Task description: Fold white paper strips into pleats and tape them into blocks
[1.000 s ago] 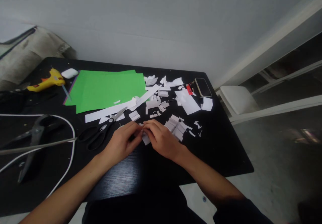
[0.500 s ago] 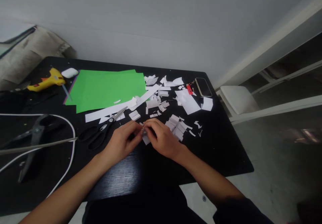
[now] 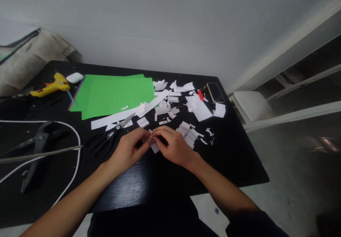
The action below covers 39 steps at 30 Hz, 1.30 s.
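Both hands meet over the near middle of a black table (image 3: pixel 234 166). My left hand (image 3: pixel 130 148) and my right hand (image 3: pixel 173 146) pinch a small white paper piece (image 3: pixel 153 147) between their fingertips, just above the tabletop. A heap of small folded white paper pieces (image 3: pixel 188 134) lies right beside my right hand. Black-handled scissors (image 3: pixel 108 137) lie shut just left of my left hand. Most of the held piece is hidden by my fingers.
Green paper sheets (image 3: pixel 114 93) and long white strips (image 3: pixel 117 118) lie further back, with scattered white scraps (image 3: pixel 173 102). A phone (image 3: pixel 215 92) sits at the back right. A yellow glue gun (image 3: pixel 50 85), a white cable (image 3: pixel 71 137) and dark pliers (image 3: pixel 34 148) lie at the left. A white stool (image 3: pixel 252 105) stands beside the table.
My fingers have shifted slightly on the paper piece; the hands stay in the same place. Nothing else on the table has moved.
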Tool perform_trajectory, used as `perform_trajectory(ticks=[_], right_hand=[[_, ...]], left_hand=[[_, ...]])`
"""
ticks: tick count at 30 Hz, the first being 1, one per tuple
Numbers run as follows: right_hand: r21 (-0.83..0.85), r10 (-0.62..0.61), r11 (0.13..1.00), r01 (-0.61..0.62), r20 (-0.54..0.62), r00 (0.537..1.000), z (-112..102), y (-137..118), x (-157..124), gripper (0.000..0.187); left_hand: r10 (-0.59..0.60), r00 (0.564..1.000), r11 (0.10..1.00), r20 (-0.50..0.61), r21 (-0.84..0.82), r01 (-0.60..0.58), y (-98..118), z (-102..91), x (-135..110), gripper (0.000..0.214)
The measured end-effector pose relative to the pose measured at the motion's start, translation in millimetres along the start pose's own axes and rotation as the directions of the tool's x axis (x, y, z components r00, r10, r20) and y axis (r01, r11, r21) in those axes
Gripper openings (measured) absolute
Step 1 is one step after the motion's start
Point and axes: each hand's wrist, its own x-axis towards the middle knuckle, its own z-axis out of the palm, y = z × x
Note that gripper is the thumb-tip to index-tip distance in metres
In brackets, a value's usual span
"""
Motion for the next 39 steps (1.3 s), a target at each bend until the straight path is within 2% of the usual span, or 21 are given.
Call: perform_trajectory(ticks=[20, 23, 26, 28, 30, 33, 37, 39], right_hand=[[-0.072, -0.002, 0.997, 0.009, 0.100, 0.995, 0, 1, 1, 0.010], [-0.079, 0.001, 0.997, 0.003, 0.050, 0.999, 0, 2, 1, 0.010], [-0.113, 0.028, 0.993, -0.038, -0.085, 0.996, -3, 8, 3, 0.011], [-0.159, 0.101, 0.978, -0.137, -0.215, 0.971, -8, 15, 5, 0.011], [-0.179, 0.190, 0.949, -0.259, -0.328, 0.925, -14, 23, 7, 0.011], [-0.188, 0.234, 0.930, -0.316, -0.359, 0.903, -18, 29, 8, 0.011], [-0.177, 0.159, 0.958, -0.225, -0.325, 0.932, -14, 22, 6, 0.025], [-0.066, 0.189, 0.974, -0.218, -0.303, 0.934, -11, 15, 6, 0.024]], left_hand=[[-0.035, 0.999, 0.999, -0.001, -0.003, 0.035, 2, 0.9, 0, 0.013], [-0.023, 1.000, 1.000, -0.017, 0.001, 0.023, 1, 1.0, 0, 0.012], [-0.055, 0.997, 0.998, -0.053, -0.012, 0.055, 2, -0.4, 1, 0.011], [-0.114, 0.991, 0.992, -0.066, -0.063, 0.110, 2, -2.4, 1, 0.013], [-0.192, 0.980, 0.970, -0.047, -0.161, 0.182, 3, -4.7, 2, 0.016], [-0.281, 0.960, 0.901, 0.010, -0.342, 0.267, 3, -7.8, 4, 0.018], [-0.302, 0.952, 0.824, 0.056, -0.488, 0.290, 2, -10.0, 6, 0.018], [-0.293, 0.953, 0.811, 0.078, -0.507, 0.291, 2, -10.5, 6, 0.019]])
